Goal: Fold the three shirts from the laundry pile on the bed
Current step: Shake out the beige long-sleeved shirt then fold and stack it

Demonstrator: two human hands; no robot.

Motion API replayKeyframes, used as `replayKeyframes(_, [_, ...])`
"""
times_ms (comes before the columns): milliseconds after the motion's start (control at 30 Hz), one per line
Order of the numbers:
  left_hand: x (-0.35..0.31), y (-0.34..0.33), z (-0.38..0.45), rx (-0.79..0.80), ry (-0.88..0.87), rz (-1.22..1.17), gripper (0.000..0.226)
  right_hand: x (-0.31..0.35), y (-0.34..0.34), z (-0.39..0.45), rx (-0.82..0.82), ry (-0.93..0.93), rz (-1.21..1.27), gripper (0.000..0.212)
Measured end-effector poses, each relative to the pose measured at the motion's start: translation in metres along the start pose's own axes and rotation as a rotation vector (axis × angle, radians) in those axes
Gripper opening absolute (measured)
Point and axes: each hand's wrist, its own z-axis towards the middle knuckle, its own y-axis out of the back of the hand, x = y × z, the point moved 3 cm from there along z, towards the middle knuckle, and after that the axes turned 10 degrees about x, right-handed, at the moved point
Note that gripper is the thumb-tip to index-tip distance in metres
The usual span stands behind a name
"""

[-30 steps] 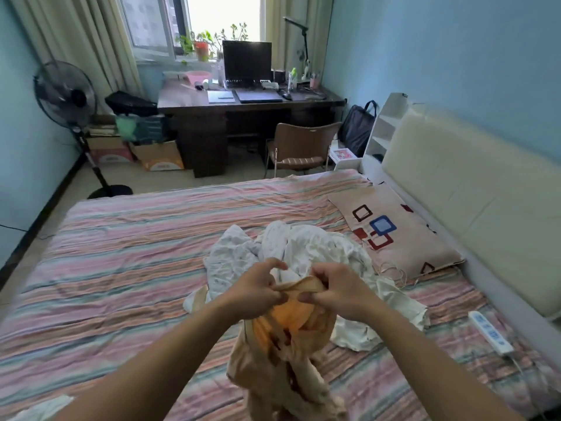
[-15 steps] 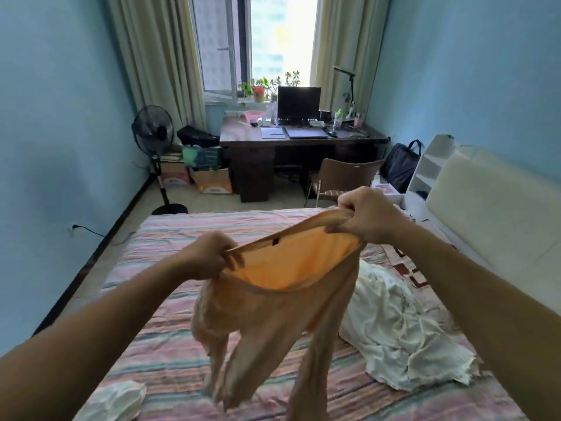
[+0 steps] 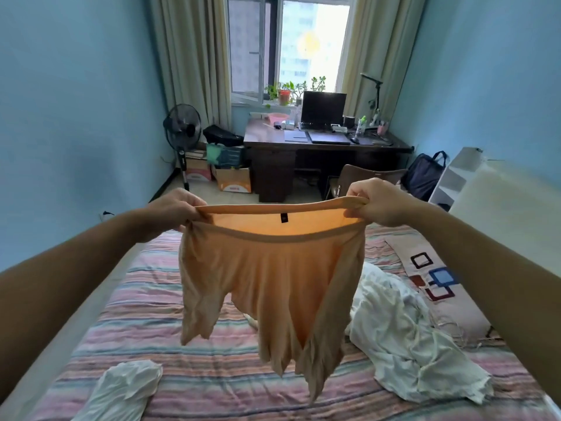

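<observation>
1. Both hands have drawn apart since half a second ago, and the thin peach-orange knit shirt (image 3: pixel 273 268) that sagged between them now hangs stretched out flat, its hem edge pulled into a nearly level line with a small dark label at its middle.
2. Left of the shirt, the left hand (image 3: pixel 174 208) pinches one corner of that edge; its fingers (image 3: pixel 194 212) are closed tight on the fabric, thumb side toward the camera.
3. Below and left of the shirt, a crumpled white cloth (image 3: pixel 127 387) lies on the pink-and-grey striped bed (image 3: pixel 151 299), well apart from the hands.
4. Between the hands the shirt's long axis runs straight down: it hangs upside down, with the sleeves and lower ends dangling above the bed and not touching it, as far as I can tell.
5. Right of the shirt, the right hand (image 3: pixel 379 203) grips the other corner at about the same height, fingers (image 3: pixel 353 212) likewise shut on the edge.
6. Below and right of the shirt sits the heap of rumpled white garments (image 3: pixel 403 335), beside a beige pillow with square outlines (image 3: pixel 431 268).
7. My reading: neither hand is nearer the work; laying the shirt down flat on the open stripes left of the heap comes next, and the bunched ends may fold under.
</observation>
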Motion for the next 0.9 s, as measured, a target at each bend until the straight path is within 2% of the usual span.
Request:
replayKeyframes(100, [0.009,-0.003,-0.007,-0.056,0.018,-0.109,0.016,0.000,-0.006,-0.003,0.065,0.013,0.246,0.017])
replayKeyframes(200, [0.016,-0.004,-0.009,-0.136,-0.009,-0.122,0.018,0.006,-0.016,-0.008,0.143,0.006,0.504,0.015])
replayKeyframes(300, [0.014,-0.002,-0.010,-0.206,-0.058,-0.081,0.023,0.007,-0.026,-0.009,0.162,-0.030,0.629,0.020])
replayKeyframes(367, [0.014,0.001,-0.014,-0.174,-0.089,-0.030,0.032,0.010,-0.030,-0.010,0.124,-0.071,0.706,0.027])
replayKeyframes(467, [0.018,0.006,-0.022,-0.080,-0.102,0.117,0.072,0.019,-0.034,-0.012,0.062,-0.091,0.908,0.027])
replayKeyframes(500, [0.019,0.007,-0.025,-0.062,-0.095,0.183,0.080,0.022,-0.035,-0.014,0.056,-0.080,0.960,0.024])
replayKeyframes(567, [0.022,0.010,-0.029,-0.033,-0.074,0.355,0.071,0.025,-0.033,-0.017,0.074,-0.022,1.001,0.020])
replayKeyframes(633, [0.027,0.013,-0.028,-0.046,-0.071,0.532,0.038,0.027,-0.030,-0.021,0.148,0.049,0.839,0.023])
replayKeyframes(700, [0.034,0.017,-0.029,-0.063,-0.077,0.596,0.013,0.026,-0.032,-0.023,0.209,0.049,0.445,0.025])
replayKeyframes(767, [0.043,0.020,-0.033,-0.042,-0.088,0.540,0.017,0.022,-0.038,-0.022,0.171,0.023,0.078,0.029])
replayKeyframes(900, [0.064,0.018,-0.042,-0.038,-0.095,0.420,0.032,0.010,-0.053,-0.033,0.122,0.029,-0.008,0.035])
